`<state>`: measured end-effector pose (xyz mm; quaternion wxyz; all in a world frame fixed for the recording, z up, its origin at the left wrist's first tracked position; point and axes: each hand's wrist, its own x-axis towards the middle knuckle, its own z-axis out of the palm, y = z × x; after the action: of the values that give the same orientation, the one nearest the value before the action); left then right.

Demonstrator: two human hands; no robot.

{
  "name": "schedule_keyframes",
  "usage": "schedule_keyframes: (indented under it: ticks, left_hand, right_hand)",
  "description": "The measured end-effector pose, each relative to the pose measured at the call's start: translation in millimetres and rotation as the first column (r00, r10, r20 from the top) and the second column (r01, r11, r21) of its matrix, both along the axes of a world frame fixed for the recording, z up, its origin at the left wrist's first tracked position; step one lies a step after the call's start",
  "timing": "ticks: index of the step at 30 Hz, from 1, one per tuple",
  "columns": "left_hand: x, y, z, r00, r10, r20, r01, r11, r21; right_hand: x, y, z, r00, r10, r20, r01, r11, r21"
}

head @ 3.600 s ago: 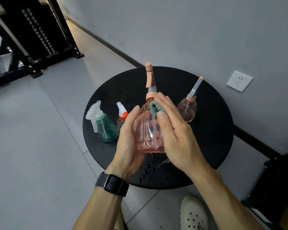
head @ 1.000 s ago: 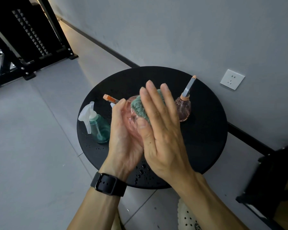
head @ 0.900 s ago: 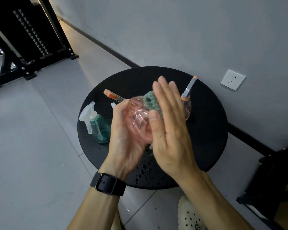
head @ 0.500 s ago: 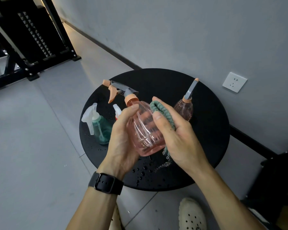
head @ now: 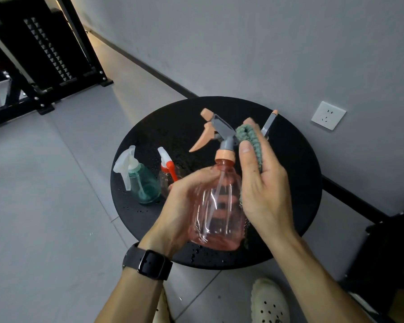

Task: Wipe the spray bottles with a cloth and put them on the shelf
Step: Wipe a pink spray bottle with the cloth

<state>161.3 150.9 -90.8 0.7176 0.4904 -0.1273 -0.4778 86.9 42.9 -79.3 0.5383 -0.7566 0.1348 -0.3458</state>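
Your left hand [head: 182, 206] grips the body of the pink spray bottle [head: 217, 206], its fingers curled around the far side and showing through the clear plastic, so that the bottle is held upright above the near part of the round black counter [head: 296, 183]. The bottle's peach collar, grey head and peach trigger point up and to the left. Your right hand [head: 264, 190] holds the green cloth [head: 250, 141] against the right side of the bottle's neck, the cloth clamped between thumb and fingers. On the counter to the left stand a teal spray bottle [head: 142, 183] with a white trigger and, just beside it, a small clear spray bottle [head: 167, 169] with an orange-and-white trigger. A second pink spray bottle [head: 269, 123] stands at the far right, mostly hidden behind your right hand. A black smartwatch [head: 149, 264] sits on your left wrist. A white wall socket [head: 328, 115] is on the grey wall at right.
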Motion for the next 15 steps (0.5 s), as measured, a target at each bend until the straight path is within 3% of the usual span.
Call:
schedule_keyframes:
  ticks: [5,12,15]
  left_hand:
    - [-3,2,-8,0.994,-0.101,0.044,0.096,0.99,0.108]
    - [-5,2,-6,0.994,-0.045,0.097,0.026,0.981,0.192]
    - [-2,1,-8,0.996,0.014,0.083,-0.026,0.988,0.15]
  right_hand:
    - [3,-15,-3,0.993,-0.112,-0.037,0.104,0.98,-0.168]
    - [4,-15,-2,0.982,0.022,-0.189,-0.043,0.993,-0.111]
    - [5,-9,-7,0.974,0.053,-0.221,-0.081,0.989,-0.122]
